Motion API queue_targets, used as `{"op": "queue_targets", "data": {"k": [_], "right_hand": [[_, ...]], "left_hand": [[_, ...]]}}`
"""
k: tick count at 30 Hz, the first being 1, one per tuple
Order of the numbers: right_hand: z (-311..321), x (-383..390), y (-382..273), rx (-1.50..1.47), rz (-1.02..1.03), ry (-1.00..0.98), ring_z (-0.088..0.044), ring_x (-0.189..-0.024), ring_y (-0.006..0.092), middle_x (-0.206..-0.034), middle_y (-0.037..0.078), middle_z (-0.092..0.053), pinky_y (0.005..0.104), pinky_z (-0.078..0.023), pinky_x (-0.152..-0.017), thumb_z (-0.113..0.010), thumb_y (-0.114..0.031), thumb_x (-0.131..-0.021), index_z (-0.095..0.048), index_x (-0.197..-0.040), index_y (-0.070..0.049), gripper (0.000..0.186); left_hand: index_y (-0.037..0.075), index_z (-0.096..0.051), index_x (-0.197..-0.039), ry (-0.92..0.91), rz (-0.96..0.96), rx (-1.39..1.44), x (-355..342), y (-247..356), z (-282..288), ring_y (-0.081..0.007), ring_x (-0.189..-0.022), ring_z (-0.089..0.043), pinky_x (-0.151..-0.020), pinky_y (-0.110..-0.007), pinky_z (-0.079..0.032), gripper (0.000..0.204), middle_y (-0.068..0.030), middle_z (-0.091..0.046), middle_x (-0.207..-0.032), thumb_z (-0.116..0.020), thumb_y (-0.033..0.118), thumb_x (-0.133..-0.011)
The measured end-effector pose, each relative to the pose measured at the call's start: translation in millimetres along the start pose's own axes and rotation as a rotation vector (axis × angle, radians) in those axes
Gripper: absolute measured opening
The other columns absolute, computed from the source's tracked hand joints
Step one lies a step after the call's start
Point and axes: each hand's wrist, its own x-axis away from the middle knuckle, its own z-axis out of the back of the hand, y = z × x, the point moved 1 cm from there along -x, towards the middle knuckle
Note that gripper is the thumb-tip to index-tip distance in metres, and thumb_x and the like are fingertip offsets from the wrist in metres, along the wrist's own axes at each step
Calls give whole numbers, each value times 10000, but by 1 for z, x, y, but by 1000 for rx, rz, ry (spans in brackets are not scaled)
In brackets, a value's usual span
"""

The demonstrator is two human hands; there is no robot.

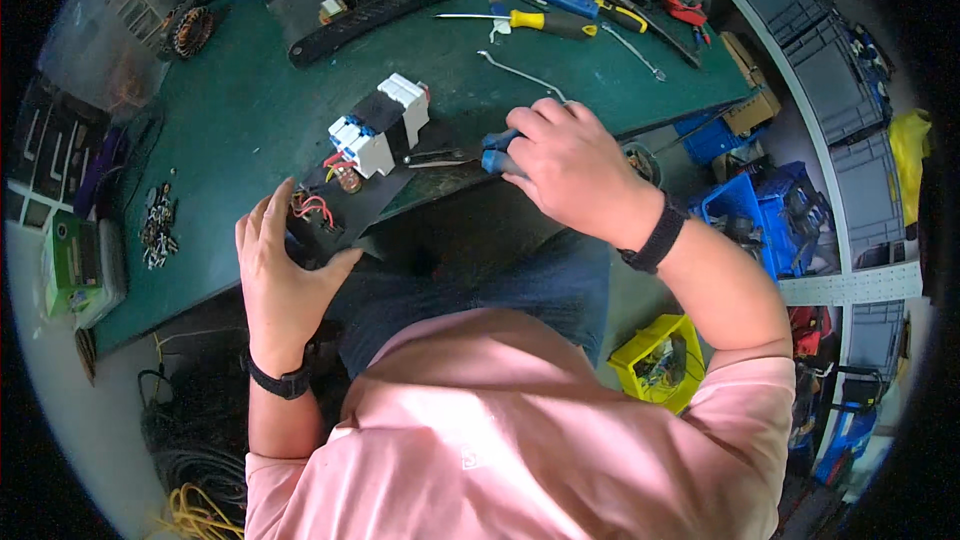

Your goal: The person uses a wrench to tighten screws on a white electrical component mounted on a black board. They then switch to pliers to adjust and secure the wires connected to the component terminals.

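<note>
A black mounting plate (388, 190) lies at the near edge of the green workbench. White and blue modular switch blocks (372, 130), shaped like circuit breakers, stand on it. Red wires (316, 208) and a yellow one come out near a copper-coloured part (349, 178). My left hand (282, 255) grips the plate's near left end, thumb and fingers on opposite sides. In my right hand (570, 165) are blue-handled pliers (492, 154). Their metal jaws point left, toward the blocks, and seem apart from the wires.
A yellow-handled screwdriver (528, 20), a wrench (632, 52) and a bent metal rod (520, 72) lie on the bench (250, 90). Loose screws (158, 227) are heaped at left. A yellow bin (660, 360) and blue bins (765, 215) stand below at right, beside shelving.
</note>
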Motion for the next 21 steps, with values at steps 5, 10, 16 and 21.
{"op": "queue_targets", "data": {"k": [5, 10, 16, 21], "right_hand": [[20, 12, 31, -43, -261, -47, -564, -902, 283, -894, 88, -579, 403, -484, -766, -690, -241, -773, -664, -769, -57, 186], [8, 9, 96, 178, -565, -105, -584, -923, 323, -927, 129, -607, 436, -509, -765, -694, -270, -791, -685, -818, -26, 246], [-8, -8, 96, 320, -522, 20, -567, -933, 327, -968, 123, -602, 423, -483, -802, -696, -275, -787, -689, -823, -28, 249], [10, -26, -1, -353, -387, 162, -601, -817, 310, -850, 120, -602, 401, -491, -705, -698, -199, -772, -676, -778, -46, 154]], "left_hand": [[21, -516, -1254, 73, -10, 46, 1, 0, -5, -348, -1141, -492, -1004, -416, -397, 762, -187, -544, -1190, -814, 97, -557], [22, -502, -1240, 155, -57, 121, 3, 4, -9, -380, -1130, -476, -983, -437, -401, 745, -198, -509, -1197, -807, 97, -564], [30, -514, -1245, 174, -43, 163, 4, 6, -8, -354, -1142, -491, -997, -415, -406, 746, -188, -512, -1217, -794, 87, -555], [27, -522, -1231, 204, -65, 158, 7, 6, -9, -355, -1123, -503, -980, -413, -421, 741, -189, -521, -1195, -808, 94, -550]]}}
